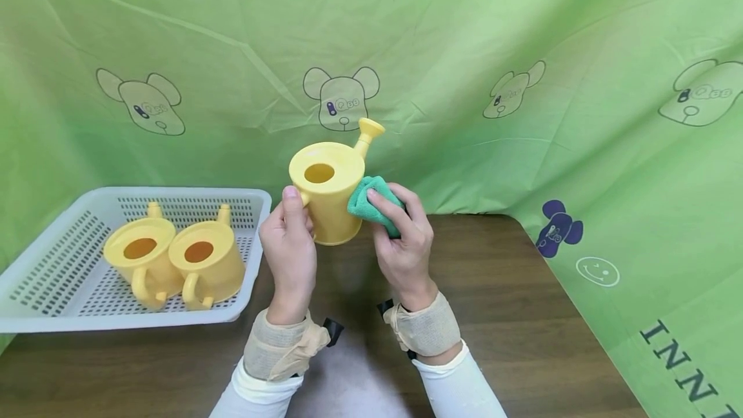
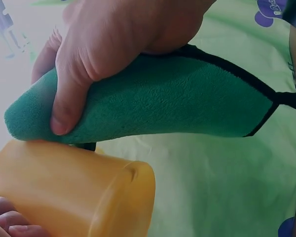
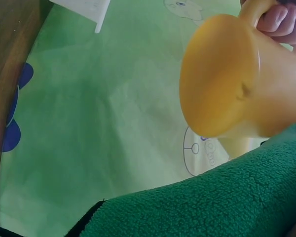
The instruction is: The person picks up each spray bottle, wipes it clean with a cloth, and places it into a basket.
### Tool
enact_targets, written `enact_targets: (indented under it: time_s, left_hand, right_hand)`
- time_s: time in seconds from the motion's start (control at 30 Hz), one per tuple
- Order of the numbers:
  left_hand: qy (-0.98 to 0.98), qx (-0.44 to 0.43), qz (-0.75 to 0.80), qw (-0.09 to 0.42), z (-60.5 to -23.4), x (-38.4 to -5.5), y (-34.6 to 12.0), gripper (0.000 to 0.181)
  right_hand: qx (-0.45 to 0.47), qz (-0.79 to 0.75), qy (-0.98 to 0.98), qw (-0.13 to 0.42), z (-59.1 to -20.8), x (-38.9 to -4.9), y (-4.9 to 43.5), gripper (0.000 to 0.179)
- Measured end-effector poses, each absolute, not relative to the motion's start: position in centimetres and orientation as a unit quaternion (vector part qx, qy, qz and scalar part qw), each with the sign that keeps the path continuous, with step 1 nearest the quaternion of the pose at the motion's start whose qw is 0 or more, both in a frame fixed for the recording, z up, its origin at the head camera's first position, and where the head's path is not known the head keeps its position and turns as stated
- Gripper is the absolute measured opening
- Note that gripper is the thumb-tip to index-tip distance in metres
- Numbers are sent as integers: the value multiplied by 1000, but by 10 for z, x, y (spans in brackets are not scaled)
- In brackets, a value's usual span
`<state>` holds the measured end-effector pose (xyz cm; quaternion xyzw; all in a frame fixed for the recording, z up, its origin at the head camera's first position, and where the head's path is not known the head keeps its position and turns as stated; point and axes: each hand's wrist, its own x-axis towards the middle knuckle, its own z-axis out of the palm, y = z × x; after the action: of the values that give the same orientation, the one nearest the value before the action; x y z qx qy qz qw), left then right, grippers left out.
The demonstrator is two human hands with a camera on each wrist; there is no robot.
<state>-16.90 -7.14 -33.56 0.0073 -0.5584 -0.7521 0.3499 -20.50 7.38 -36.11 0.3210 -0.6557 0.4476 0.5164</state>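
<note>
My left hand (image 1: 290, 244) grips the handle of a yellow watering can (image 1: 336, 215), holding it upright above the table with its spout pointing away to the right. A folded green cloth (image 1: 371, 202) is pinched in my right hand (image 1: 407, 237) and lies against the can's right side. In the left wrist view, the cloth (image 2: 163, 106) shows a black edge and a loop, and its end touches the can's wall (image 2: 59, 173). A small dark mark (image 3: 244, 92) shows near the can's base in the right wrist view. The right palm is hidden behind the cloth.
At the left, a white plastic basket (image 1: 116, 322) with slotted walls holds two more yellow watering cans (image 1: 226, 273), side by side with handles toward me. The brown wooden table (image 1: 511, 321) extends to the right. A green printed curtain (image 1: 429, 37) hangs behind and on the right.
</note>
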Motion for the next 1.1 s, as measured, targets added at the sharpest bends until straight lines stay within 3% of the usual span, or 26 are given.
enact_targets:
  time_s: [0.47, 1.1]
  left_hand:
    - [-515, 15, -780, 356, -335, -168, -81, 57]
    - [-438, -11, -800, 410, -330, -171, -89, 56]
  right_hand:
    - [321, 444, -691, 472, -369, -203, 72, 38]
    - [348, 409, -732, 419, -371, -205, 69, 43]
